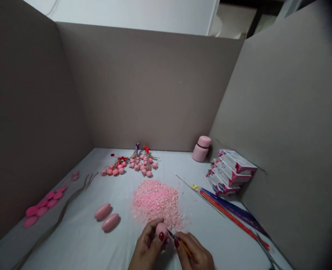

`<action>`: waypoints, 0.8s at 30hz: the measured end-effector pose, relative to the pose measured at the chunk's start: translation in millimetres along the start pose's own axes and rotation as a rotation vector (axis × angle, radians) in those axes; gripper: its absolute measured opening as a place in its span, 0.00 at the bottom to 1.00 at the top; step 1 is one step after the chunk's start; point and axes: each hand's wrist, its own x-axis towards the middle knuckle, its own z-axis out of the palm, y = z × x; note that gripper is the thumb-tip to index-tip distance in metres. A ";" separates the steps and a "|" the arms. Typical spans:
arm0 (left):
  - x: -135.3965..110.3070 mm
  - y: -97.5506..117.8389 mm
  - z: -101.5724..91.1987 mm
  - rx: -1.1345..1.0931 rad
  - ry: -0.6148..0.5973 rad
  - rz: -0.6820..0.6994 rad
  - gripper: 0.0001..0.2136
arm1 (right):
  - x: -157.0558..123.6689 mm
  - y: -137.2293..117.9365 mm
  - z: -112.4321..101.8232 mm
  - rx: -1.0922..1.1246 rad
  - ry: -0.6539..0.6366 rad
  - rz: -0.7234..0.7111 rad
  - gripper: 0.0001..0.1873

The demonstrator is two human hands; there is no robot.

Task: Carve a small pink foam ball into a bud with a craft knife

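Observation:
My left hand (pixel 148 245) has its fingers closed round a small pink ball (pixel 161 229), thumb on its near side. The slim dark blade of a craft knife (pixel 186 250) with a yellow handle meets the ball's right side. That knife is gripped in my right hand (pixel 197 254), which partly covers the handle. Just beyond both hands spreads a heap of pale pink shavings (pixel 156 200). Two smooth pink ovals (pixel 110 222) lie to the left of my left hand.
Bundles of pink balls on stems (pixel 143 165) lie at the back. A pink flask (pixel 201 150) and stacked boxes (pixel 232 170) stand back right. Red and blue strips (pixel 228 210), a thin rod (pixel 187 183) and scissors (pixel 264 249) lie right. Pink discs (pixel 42 212) and twine (pixel 61 215) are left.

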 end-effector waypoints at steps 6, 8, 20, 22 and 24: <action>-1.1 -2.8 0.9 -0.025 0.007 -0.005 0.17 | -1.9 2.4 0.2 -0.001 -0.015 0.004 0.12; -0.4 -4.8 -0.2 -0.022 0.018 0.007 0.17 | -1.6 2.0 -0.1 0.002 -0.019 0.005 0.11; -1.0 -5.1 0.5 0.081 0.009 -0.005 0.19 | -1.8 0.8 0.1 -0.006 -0.022 0.013 0.13; -1.5 -3.9 2.1 0.086 -0.001 -0.012 0.17 | -1.8 1.0 0.3 -0.013 -0.016 0.011 0.13; -2.5 -2.6 2.9 0.054 -0.003 -0.017 0.17 | -1.6 0.9 0.3 -0.015 -0.013 0.011 0.13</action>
